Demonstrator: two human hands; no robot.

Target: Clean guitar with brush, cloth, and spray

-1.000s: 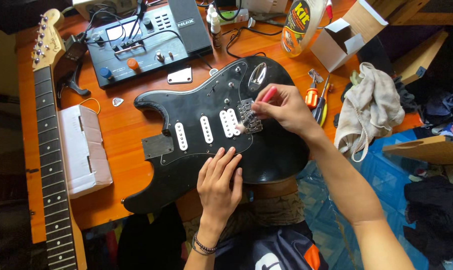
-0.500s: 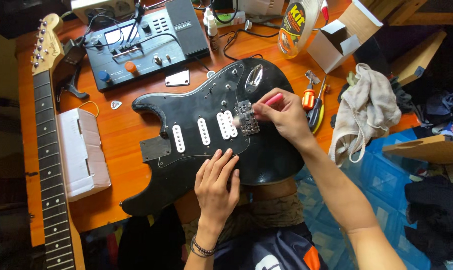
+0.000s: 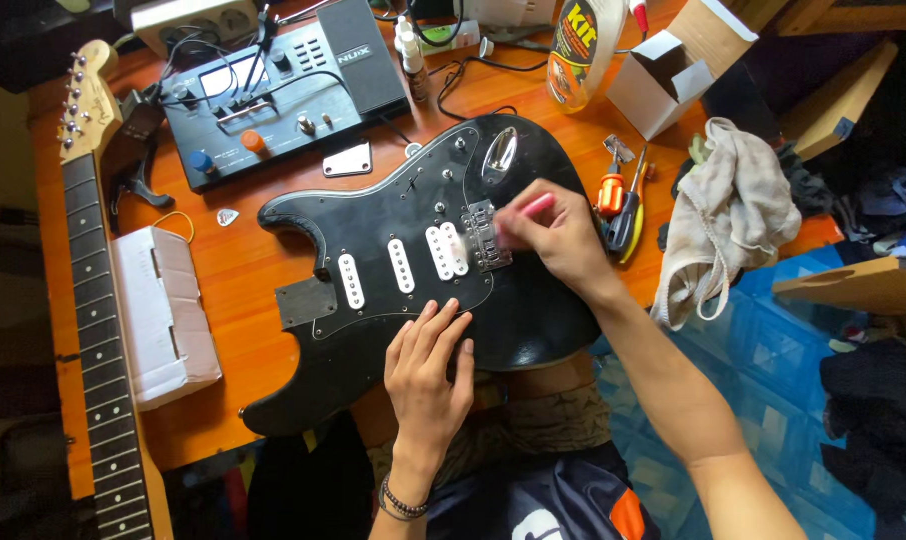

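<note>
The right hand (image 3: pixel 558 240) has its fingers clenched on a pink brush (image 3: pixel 533 208) at the black guitar body (image 3: pixel 413 260); the left hand (image 3: pixel 428 370) lies flat, fingers released, on its lower edge. Beyond the guitar body stand a white-and-yellow bottle (image 3: pixel 583 45) and an open white box (image 3: pixel 663 85); left of it lies a flat white box (image 3: pixel 163 315).

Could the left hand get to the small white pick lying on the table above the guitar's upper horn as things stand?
Probably yes. The left hand lies flat on the black guitar body, holding nothing. The pick lies alone on bare table; only the guitar's horn lies between, low enough to reach over.
</note>
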